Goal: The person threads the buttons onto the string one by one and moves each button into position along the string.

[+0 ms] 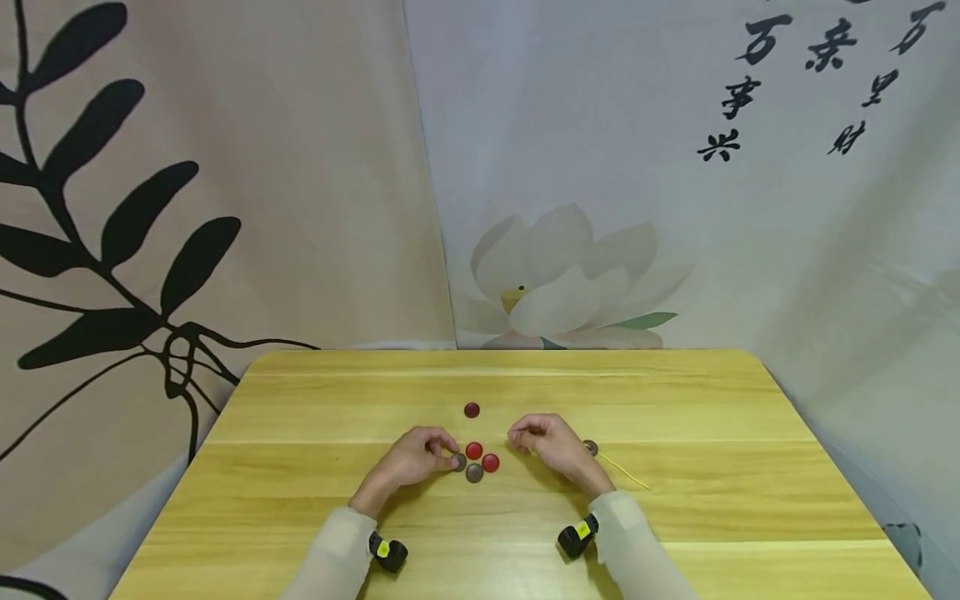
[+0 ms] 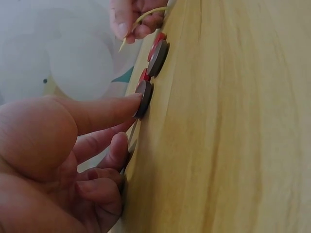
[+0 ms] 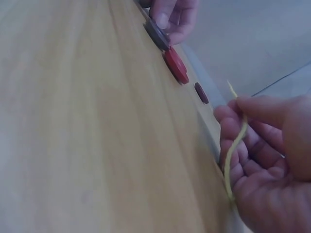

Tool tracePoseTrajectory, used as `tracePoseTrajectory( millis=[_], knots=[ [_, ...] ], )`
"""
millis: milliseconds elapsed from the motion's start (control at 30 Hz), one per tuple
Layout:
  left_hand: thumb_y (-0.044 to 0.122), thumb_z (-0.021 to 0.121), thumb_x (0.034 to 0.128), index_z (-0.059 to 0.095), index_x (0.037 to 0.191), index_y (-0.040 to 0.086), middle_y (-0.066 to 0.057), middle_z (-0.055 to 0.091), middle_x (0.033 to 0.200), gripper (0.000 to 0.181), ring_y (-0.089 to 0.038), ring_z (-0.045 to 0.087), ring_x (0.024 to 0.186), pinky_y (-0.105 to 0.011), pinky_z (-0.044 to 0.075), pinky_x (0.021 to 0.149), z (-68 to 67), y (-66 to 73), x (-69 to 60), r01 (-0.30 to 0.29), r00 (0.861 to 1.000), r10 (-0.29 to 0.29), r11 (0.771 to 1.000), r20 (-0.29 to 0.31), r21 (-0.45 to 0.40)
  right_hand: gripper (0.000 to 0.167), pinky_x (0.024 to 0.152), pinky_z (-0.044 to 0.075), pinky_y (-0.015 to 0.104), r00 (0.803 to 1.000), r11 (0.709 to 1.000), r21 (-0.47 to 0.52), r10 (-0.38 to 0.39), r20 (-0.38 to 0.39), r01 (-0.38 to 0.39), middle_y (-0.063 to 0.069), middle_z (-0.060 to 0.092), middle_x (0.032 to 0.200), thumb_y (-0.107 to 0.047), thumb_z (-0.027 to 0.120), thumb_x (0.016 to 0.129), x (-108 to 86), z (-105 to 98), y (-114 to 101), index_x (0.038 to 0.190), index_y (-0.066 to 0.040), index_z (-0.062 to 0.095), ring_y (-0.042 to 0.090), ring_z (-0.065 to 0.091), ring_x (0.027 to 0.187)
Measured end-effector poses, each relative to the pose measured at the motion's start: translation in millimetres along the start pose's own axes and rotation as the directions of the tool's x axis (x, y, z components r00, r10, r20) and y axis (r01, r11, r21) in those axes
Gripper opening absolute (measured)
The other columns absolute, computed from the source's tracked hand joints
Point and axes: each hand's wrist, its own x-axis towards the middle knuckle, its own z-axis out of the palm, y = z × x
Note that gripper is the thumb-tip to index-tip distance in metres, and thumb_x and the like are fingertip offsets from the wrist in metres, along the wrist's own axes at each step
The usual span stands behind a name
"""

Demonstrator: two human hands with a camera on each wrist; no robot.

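My left hand (image 1: 415,454) pinches a grey-brown button-like disc (image 1: 459,462) near the table's middle; the thumb lies against it in the left wrist view. Close by lie another grey-brown disc (image 1: 475,473), a red disc (image 1: 474,451) and a second red disc (image 1: 491,462). A darker red disc (image 1: 472,410) lies farther back, apart from them. My right hand (image 1: 553,443) holds a yellow cord (image 3: 236,141) between thumb and forefinger, its short tip sticking out. Beside the right wrist, a grey-brown disc (image 1: 590,447) lies at the cord, partly hidden; whether it is threaded I cannot tell.
The wooden table (image 1: 675,400) has rounded far corners. Behind it hang printed cloths with a lotus (image 1: 570,283), leaves and writing. A small black camera sits on each wrist, the left one (image 1: 388,552) and the right one (image 1: 577,536), over pale sleeves.
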Motion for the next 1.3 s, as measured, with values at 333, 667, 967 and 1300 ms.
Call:
tracePoseTrajectory(
  millis=[333,667,967,1300],
  knots=[
    [0.012,0.077,0.0856,0.071,0.093,0.011,-0.004,0.052,0.076,0.010,-0.018,0.046,0.069,-0.033,0.036,0.063,1.1,-0.8,1.2,0.006,1.000,-0.006,1.000,-0.008,-0.004,0.013,0.072,0.050,0.029,1.000,1.000,0.008,-0.002,-0.003,0.002,0.010,0.071,0.093,-0.011,0.062,0.097,0.0,1.4,-0.3,0.099,-0.003,0.073,0.018,0.062,0.082],
    [0.014,0.078,0.0851,0.070,0.089,0.011,-0.003,0.052,0.075,0.009,-0.018,0.046,0.068,-0.032,0.036,0.063,1.0,-1.7,1.7,0.044,0.999,-0.044,0.999,-0.023,0.000,0.013,0.073,0.050,0.031,1.000,1.000,0.020,0.009,0.005,-0.010,0.008,0.071,0.093,-0.011,0.061,0.098,0.3,0.9,0.1,0.099,-0.004,0.072,0.019,0.062,0.082],
    [0.020,0.074,0.0884,0.070,0.085,0.010,-0.001,0.053,0.075,0.011,-0.016,0.046,0.069,-0.030,0.036,0.062,0.7,-1.1,1.0,0.058,0.998,-0.057,0.998,-0.041,0.026,0.015,0.075,0.050,0.031,1.000,1.000,0.012,0.009,0.008,-0.009,0.008,0.072,0.094,-0.015,0.062,0.098,-1.2,1.5,-0.1,0.101,-0.005,0.072,0.019,0.062,0.083],
    [0.018,0.070,0.0916,0.075,0.085,0.011,-0.001,0.064,0.086,0.011,-0.017,0.051,0.075,-0.031,0.040,0.065,3.6,-0.1,-0.5,0.069,0.992,-0.068,0.998,-0.105,0.008,0.014,0.077,0.052,0.032,0.999,0.999,-0.029,-0.024,-0.024,0.023,0.007,0.072,0.094,-0.012,0.061,0.098,-4.3,3.7,-0.8,0.101,-0.005,0.072,0.019,0.063,0.086]
  ],
)
